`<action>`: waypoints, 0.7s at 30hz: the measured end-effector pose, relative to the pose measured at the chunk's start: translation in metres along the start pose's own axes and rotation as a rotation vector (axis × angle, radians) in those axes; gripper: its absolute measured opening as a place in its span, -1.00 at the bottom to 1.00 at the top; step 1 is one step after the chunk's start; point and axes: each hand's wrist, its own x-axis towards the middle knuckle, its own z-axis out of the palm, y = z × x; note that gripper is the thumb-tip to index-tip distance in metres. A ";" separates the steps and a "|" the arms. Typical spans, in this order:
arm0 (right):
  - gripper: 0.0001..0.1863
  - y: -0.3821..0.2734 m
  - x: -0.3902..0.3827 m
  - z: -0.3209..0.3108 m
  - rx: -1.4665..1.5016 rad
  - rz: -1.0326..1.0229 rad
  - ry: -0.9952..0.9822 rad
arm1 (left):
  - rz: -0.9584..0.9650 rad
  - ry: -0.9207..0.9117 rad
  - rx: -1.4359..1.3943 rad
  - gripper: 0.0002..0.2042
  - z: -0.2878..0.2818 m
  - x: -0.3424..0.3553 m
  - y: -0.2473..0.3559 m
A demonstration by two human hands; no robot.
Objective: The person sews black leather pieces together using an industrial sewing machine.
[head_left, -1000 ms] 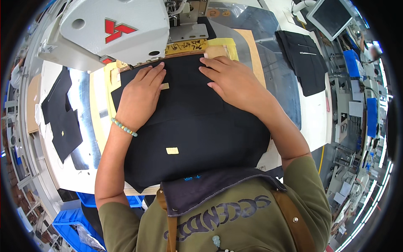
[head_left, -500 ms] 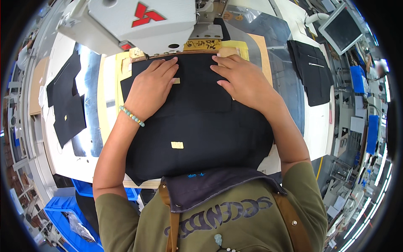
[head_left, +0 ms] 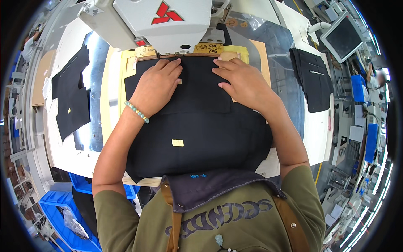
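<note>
Black fabric pieces (head_left: 197,126) lie layered on the sewing worktop, reaching up to a wooden guide strip with yellow labels (head_left: 210,47) under the machine head (head_left: 163,29). My left hand (head_left: 158,84) rests on the upper left of the fabric, fingertips near the strip, fingers lying flat; a small tan tab pokes out beside its thumb. My right hand (head_left: 241,84) presses on the upper right, fingers spread flat and thumb apart. A yellow sticker (head_left: 177,143) sits on the lower fabric.
Cut black pieces (head_left: 71,101) lie at the left; a black stack with zippers (head_left: 310,88) is at the right, beneath a monitor (head_left: 341,35). Blue bins (head_left: 58,212) stand below at left. Another person (head_left: 29,48) works at the far left. Machinery lines the right side.
The machine and side pieces sit farther right in the view, as the viewpoint shifted. Both hands remain flat on the fabric with little movement against it.
</note>
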 end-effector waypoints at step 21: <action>-0.62 -0.005 0.003 -0.004 0.005 -0.114 0.084 | 0.071 -0.065 -0.054 -0.64 -0.004 0.025 0.047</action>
